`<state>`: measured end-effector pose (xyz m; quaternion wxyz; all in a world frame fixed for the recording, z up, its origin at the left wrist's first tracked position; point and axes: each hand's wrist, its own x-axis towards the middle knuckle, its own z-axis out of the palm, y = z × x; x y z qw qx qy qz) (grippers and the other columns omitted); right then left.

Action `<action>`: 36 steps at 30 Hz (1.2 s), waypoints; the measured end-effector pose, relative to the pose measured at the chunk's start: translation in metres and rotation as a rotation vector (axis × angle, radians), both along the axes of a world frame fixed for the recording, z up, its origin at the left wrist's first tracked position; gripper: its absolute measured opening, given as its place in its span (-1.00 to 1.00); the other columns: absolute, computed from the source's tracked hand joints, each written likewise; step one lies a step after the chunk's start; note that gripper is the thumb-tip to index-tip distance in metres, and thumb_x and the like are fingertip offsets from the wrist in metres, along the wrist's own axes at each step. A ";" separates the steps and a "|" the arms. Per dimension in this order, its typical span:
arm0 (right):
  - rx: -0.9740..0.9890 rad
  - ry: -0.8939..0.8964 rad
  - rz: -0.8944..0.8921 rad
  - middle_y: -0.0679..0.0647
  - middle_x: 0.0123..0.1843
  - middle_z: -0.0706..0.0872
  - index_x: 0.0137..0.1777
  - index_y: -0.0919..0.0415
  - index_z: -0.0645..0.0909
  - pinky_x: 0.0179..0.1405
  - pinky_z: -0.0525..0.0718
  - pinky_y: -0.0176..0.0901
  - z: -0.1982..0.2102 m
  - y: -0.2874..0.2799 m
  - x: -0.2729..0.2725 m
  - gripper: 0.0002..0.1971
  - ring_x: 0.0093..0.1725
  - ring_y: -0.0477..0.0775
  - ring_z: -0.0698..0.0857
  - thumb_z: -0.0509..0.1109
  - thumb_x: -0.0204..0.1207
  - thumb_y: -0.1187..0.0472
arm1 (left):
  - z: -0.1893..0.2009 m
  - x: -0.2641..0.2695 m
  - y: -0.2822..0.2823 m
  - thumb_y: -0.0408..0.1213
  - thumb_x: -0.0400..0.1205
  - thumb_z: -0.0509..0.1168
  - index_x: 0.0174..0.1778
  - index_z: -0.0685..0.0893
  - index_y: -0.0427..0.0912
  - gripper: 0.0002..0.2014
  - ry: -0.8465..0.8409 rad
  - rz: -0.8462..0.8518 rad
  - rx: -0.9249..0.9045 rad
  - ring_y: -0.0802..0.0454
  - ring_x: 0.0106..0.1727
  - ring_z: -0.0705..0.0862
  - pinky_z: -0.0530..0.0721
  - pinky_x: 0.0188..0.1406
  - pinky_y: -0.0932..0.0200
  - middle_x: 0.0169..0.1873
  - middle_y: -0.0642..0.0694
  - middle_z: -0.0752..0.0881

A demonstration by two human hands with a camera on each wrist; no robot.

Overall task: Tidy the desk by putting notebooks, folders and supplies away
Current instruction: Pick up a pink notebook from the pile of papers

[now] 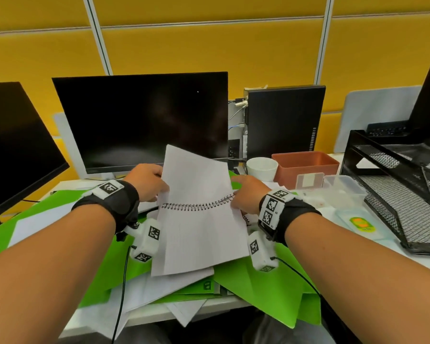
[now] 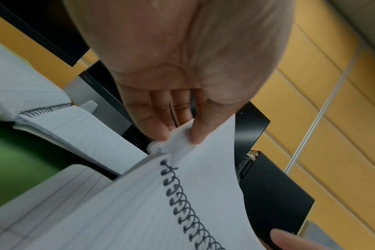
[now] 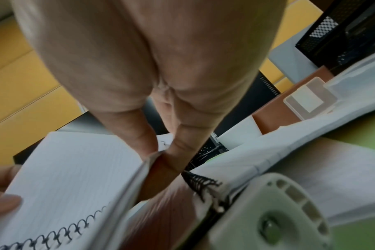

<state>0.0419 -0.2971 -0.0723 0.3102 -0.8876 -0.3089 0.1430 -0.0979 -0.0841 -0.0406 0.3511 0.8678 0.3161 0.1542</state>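
White ruled notebook (image 1: 199, 219) with black spiral between the hands; bright green folders (image 1: 263, 281) beneath; terracotta box (image 1: 305, 167) beyond the right hand (image 1: 248, 194).

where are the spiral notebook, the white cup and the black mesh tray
spiral notebook (image 1: 199, 234), head view, on its lower open page
white cup (image 1: 261, 169), head view, on its side wall
black mesh tray (image 1: 382, 209), head view, on its mesh floor

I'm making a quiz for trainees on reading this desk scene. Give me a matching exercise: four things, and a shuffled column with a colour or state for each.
Things:
1. spiral notebook
2. monitor
3. square tub
4. folders

Descriptions:
A. green, spread over the desk
B. terracotta brown
C. open, held at both ends of its coil by the left hand and right hand
D. dark screen

Pairs: 1-C, 2-D, 3-B, 4-A
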 end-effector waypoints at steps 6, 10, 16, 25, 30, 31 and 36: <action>0.135 0.219 -0.072 0.24 0.22 0.80 0.25 0.22 0.72 0.17 0.84 0.15 -0.003 -0.002 0.007 -0.72 0.11 0.21 0.82 0.45 0.56 0.38 | 0.001 -0.007 0.003 -0.56 0.60 0.43 0.09 0.78 -0.11 -0.73 -0.155 0.025 -0.161 -0.18 0.04 0.82 0.87 0.01 -0.14 0.01 -0.12 0.84; 0.297 0.385 -0.121 0.21 0.16 0.83 0.16 0.15 0.72 0.17 0.82 0.31 -0.009 -0.005 0.018 -0.70 0.15 0.33 0.82 0.37 0.59 0.52 | -0.003 -0.009 0.006 -0.59 0.62 0.37 0.07 0.78 -0.30 -0.81 -0.251 0.068 -0.262 -0.24 0.04 0.84 0.85 0.06 -0.15 0.02 -0.21 0.84; 0.409 0.422 -0.147 0.22 0.14 0.84 0.16 0.07 0.77 0.17 0.82 0.33 -0.015 -0.006 0.036 -0.62 0.15 0.31 0.81 0.31 0.60 0.53 | -0.005 -0.009 -0.002 -0.46 0.77 0.17 0.09 0.80 -0.17 -0.72 -0.312 0.035 -0.329 -0.16 0.04 0.84 0.83 0.11 -0.10 0.03 -0.14 0.86; 0.657 0.447 -0.206 0.27 -0.02 0.81 -0.06 0.34 0.78 -0.16 0.81 -0.08 -0.005 -0.027 0.057 -0.71 -0.11 0.15 0.79 0.26 0.58 0.63 | 0.010 -0.018 0.005 -0.16 0.75 0.07 0.03 0.81 -0.45 -0.51 -0.276 0.009 -0.423 -0.16 0.14 0.82 0.66 0.34 -0.15 -0.01 -0.09 0.89; 0.813 0.443 -0.140 0.28 -0.20 0.79 -0.09 0.50 0.72 -0.32 0.84 -0.18 0.001 -0.014 0.046 -0.71 -0.24 0.19 0.78 0.19 0.61 0.70 | 0.002 0.003 -0.012 -0.23 0.68 0.40 0.03 0.85 -0.13 -0.87 -0.088 -0.131 -0.125 0.06 0.03 0.82 0.74 0.17 0.00 -0.02 0.01 0.86; 0.807 0.433 -0.105 0.30 -0.17 0.80 -0.06 0.48 0.74 -0.25 0.86 -0.16 0.002 -0.011 0.043 -0.71 -0.19 0.23 0.79 0.19 0.62 0.69 | -0.001 0.009 -0.015 -0.24 0.67 0.42 0.01 0.86 -0.07 -0.89 -0.086 -0.166 -0.047 0.11 0.01 0.81 0.73 0.12 0.08 -0.04 0.06 0.85; 0.677 0.328 -0.005 0.41 -0.08 0.82 -0.06 0.34 0.82 -0.05 0.87 0.11 0.015 0.000 0.027 -0.60 -0.17 0.24 0.82 0.15 0.62 0.63 | -0.006 0.030 -0.032 -0.22 0.56 0.47 0.36 0.71 0.15 -0.58 -0.024 -0.189 0.296 0.09 0.08 0.71 0.56 0.16 0.27 0.18 0.15 0.74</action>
